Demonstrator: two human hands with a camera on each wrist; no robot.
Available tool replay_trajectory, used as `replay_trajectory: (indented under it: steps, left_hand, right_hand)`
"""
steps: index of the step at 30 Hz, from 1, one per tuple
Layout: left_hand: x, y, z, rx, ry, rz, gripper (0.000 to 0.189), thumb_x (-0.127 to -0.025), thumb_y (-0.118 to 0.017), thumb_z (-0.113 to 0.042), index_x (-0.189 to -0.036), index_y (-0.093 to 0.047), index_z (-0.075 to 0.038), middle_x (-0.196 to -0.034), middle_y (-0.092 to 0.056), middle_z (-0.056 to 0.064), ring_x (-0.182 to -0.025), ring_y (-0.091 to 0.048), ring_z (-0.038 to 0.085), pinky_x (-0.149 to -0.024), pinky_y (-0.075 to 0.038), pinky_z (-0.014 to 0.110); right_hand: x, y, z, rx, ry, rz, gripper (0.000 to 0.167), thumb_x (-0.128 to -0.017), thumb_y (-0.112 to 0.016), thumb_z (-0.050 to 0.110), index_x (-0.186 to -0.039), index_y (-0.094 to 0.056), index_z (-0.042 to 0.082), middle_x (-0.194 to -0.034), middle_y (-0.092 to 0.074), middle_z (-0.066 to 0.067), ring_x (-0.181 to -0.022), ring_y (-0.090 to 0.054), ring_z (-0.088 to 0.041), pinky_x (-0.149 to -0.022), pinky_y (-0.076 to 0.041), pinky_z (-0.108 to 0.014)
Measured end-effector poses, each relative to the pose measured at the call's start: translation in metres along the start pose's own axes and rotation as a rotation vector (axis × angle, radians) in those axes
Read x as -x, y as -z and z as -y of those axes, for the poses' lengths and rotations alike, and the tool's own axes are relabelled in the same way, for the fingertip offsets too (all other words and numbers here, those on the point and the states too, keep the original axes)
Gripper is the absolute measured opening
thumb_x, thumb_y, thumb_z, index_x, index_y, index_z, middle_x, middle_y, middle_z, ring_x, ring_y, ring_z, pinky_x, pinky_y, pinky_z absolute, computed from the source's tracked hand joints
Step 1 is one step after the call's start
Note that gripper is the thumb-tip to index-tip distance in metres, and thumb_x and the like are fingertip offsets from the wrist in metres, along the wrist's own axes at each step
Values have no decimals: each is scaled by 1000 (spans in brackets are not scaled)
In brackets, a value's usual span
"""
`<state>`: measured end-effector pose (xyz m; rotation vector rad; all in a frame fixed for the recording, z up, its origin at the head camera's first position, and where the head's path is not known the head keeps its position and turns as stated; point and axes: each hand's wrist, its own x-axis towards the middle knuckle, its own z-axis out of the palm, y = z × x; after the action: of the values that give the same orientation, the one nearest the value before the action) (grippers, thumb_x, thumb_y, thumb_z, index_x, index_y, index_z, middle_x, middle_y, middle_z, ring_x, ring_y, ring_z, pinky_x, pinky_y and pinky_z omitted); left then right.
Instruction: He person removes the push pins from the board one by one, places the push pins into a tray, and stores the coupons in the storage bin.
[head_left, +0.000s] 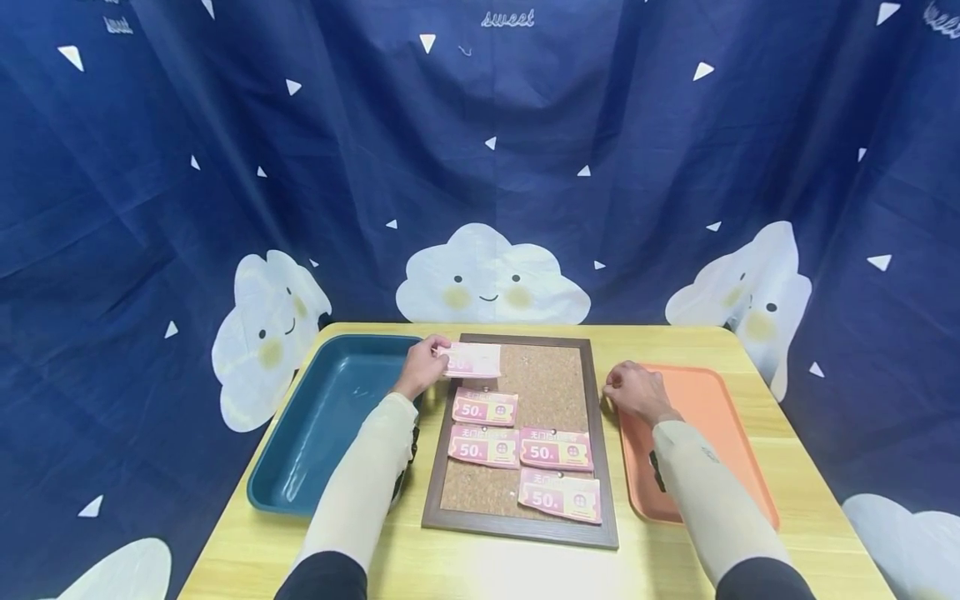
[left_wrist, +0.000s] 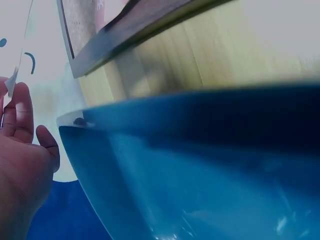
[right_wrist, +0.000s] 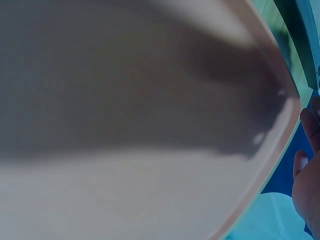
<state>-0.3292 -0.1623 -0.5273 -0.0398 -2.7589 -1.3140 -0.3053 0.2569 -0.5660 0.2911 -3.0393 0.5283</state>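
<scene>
Head view: left hand pinching coupon, upper left of board; right hand at tray, fingers bent, hold unclear

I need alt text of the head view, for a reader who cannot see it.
A person's left hand pinches a pink coupon at the upper left of a framed corkboard, which bears four similar coupons. The right hand is at the left edge of an orange tray; a blue bin stands at left.

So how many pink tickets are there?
5: one ticket in the left hand; on the board, two tickets at left, two tickets at right. Others may hide underneath.
</scene>
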Motion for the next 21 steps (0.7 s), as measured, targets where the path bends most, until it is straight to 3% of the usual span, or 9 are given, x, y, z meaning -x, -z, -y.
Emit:
replay_trajectory:
  steps: [7,21]
  left_hand:
    - [0,8,7,-35,11,-9,30,-81,-55,-10,-109,-64,-12,-94,-57,9,-88,-51,24,-82,-43,37]
    - [-1,22,22,-61,66,-38,30,-81,-55,-10,-110,-64,-10,-102,-59,11,-94,-52,25,-85,-43,39]
  right_hand:
    - [2,-1,-5,26,8,-27,12,-86,-62,30,-85,-66,18,-97,-64,-3,-91,-62,-24,-79,-39,-51]
    - [6,-1,-16,34,-14,-40,13,-84,-62,27,-87,-68,16,-101,-68,-6,-97,-62,-29,-82,-37,-54]
